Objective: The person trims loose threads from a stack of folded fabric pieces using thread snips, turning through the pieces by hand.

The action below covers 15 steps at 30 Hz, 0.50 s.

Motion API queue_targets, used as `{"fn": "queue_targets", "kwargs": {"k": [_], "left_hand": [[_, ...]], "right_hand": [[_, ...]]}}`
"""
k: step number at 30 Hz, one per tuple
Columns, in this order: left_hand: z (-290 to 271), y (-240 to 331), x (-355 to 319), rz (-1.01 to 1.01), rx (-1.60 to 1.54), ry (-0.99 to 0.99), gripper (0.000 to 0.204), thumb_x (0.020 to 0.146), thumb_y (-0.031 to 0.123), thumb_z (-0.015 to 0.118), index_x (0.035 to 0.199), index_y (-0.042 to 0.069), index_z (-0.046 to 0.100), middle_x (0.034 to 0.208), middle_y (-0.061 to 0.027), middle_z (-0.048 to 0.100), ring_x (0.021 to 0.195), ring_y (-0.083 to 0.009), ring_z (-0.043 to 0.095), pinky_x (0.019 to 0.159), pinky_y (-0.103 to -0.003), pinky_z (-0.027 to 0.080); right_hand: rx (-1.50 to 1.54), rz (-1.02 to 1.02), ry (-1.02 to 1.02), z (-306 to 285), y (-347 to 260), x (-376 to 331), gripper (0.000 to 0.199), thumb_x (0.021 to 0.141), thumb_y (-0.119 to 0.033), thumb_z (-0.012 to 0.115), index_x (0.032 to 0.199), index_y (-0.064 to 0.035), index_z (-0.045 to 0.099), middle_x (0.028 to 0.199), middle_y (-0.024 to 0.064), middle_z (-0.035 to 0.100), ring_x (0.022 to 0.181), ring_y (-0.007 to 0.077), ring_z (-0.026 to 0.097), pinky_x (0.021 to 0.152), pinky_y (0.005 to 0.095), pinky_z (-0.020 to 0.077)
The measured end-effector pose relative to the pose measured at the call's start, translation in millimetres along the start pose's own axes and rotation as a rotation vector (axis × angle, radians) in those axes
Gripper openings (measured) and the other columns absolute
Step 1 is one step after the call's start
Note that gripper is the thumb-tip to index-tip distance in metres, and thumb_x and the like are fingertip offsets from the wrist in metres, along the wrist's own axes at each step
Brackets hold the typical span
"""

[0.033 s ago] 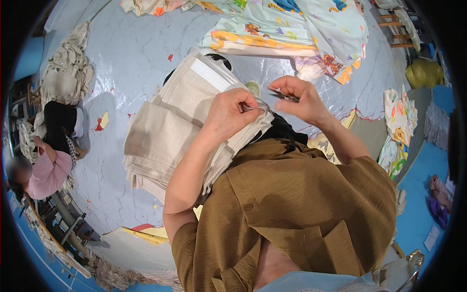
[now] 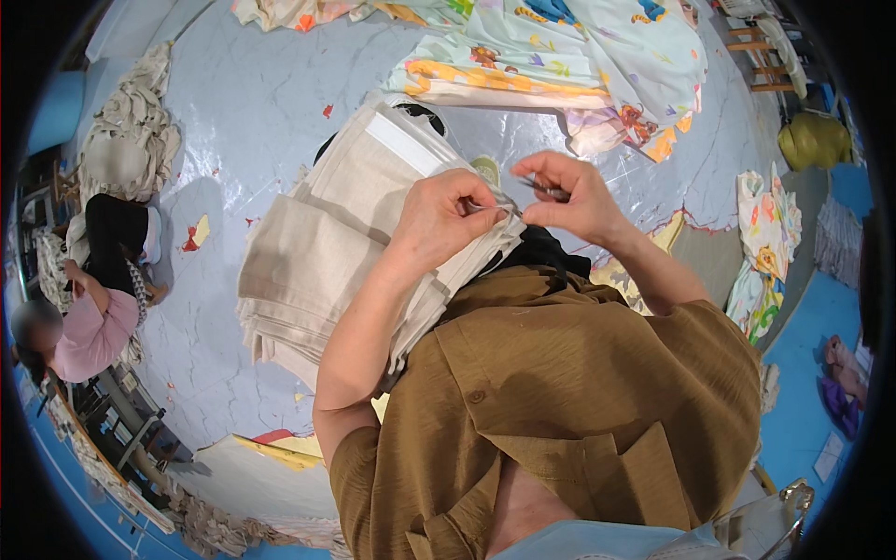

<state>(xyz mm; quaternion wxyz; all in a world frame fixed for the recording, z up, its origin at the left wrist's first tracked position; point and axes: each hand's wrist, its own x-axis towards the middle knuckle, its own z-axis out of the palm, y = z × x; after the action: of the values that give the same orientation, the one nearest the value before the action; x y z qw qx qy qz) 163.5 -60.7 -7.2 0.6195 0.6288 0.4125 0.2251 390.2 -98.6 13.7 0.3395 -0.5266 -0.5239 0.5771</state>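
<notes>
A thick stack of folded beige cloth [image 2: 317,224] with a white band near its far end lies across my lap, to the left of my body. My left hand [image 2: 446,213] pinches the stack's right edge near a corner between thumb and fingers. Close to that corner, my right hand [image 2: 574,198] holds small dark metal thread snips [image 2: 551,192], partly covered by my fingers. The snips' tips are near the pinched edge; motion blur hides whether they touch it. Any thread there is too fine to make out.
Printed pale-green cloth [image 2: 560,56] is spread on the worn grey floor [image 2: 233,121] ahead. Another person [image 2: 98,317] in a pink top sits at the left, near a heap of beige cloth [image 2: 140,121]. A floral cloth [image 2: 761,247] lies at the right.
My right hand has moved slightly left with the snips, nearer to the pinched edge. The left hand and the stack have stayed in place.
</notes>
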Motion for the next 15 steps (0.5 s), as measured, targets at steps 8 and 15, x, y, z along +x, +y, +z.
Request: {"fn": "queue_targets", "kwargs": {"k": [8, 15], "left_hand": [[-14.2, 33.2, -22.0, 0.11, -0.346, 0.282, 0.01, 0.093, 0.006, 0.063, 0.085, 0.002, 0.066, 0.086, -0.0031, 0.064, 0.062, -0.0061, 0.057, 0.051, -0.019, 0.042], [-68.2, 85.3, -83.3, -0.263, -0.109, 0.392, 0.037, 0.102, 0.036, 0.048, 0.105, 0.001, 0.06, 0.094, -0.0064, 0.065, 0.07, -0.0112, 0.061, 0.058, -0.024, 0.047]], "right_hand": [[-0.066, 0.006, 0.106, 34.2, -1.8, -13.3, 0.015, 0.084, -0.009, 0.074, 0.084, 0.0009, 0.063, 0.07, -0.0026, 0.059, 0.066, 0.0027, 0.046, 0.057, 0.0221, 0.0376], [0.037, -0.472, -0.272, 93.7, -56.2, -7.6, 0.019, 0.073, -0.001, 0.073, 0.09, -0.0036, 0.064, 0.08, 0.0076, 0.061, 0.069, 0.0206, 0.06, 0.062, 0.0307, 0.0466]]}}
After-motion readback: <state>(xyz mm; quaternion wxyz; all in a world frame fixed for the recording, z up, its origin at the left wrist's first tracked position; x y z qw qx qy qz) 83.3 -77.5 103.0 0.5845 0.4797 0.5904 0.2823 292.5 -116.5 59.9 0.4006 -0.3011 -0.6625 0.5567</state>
